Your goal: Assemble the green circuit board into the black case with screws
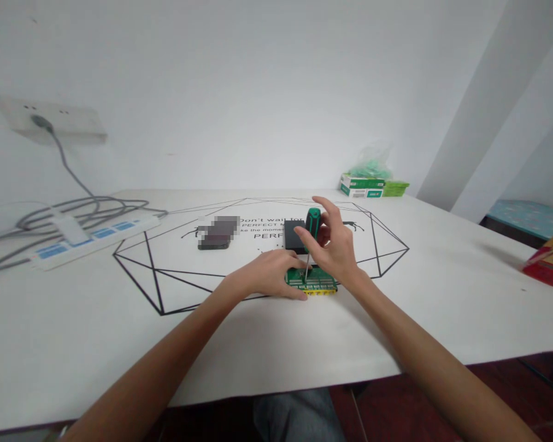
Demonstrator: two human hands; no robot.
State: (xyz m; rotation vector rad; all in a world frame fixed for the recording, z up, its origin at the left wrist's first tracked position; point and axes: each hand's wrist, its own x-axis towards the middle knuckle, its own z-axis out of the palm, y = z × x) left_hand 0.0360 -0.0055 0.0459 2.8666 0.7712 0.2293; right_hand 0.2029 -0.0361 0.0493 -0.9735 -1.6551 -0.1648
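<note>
A green circuit board [320, 280] with a yellow strip along its near edge lies on the white table. My left hand [274, 273] grips the board's left end, thumb at the near side and fingers at the far side. Above the board, my right hand [334, 242] has its fingers round the green and black handle of a screwdriver [312, 222], with the index finger raised off it. The screwdriver stands nearly upright, its shaft pointing down at the board. Just behind the board is a black box [294, 236], partly hidden by my hands.
A dark phone [217, 236], partly pixelated, lies left of the black box. A power strip [96, 239] with coiled cables is at the left. Green and white boxes [362, 185] stand at the back right, and a red packet [550, 261] at the right edge.
</note>
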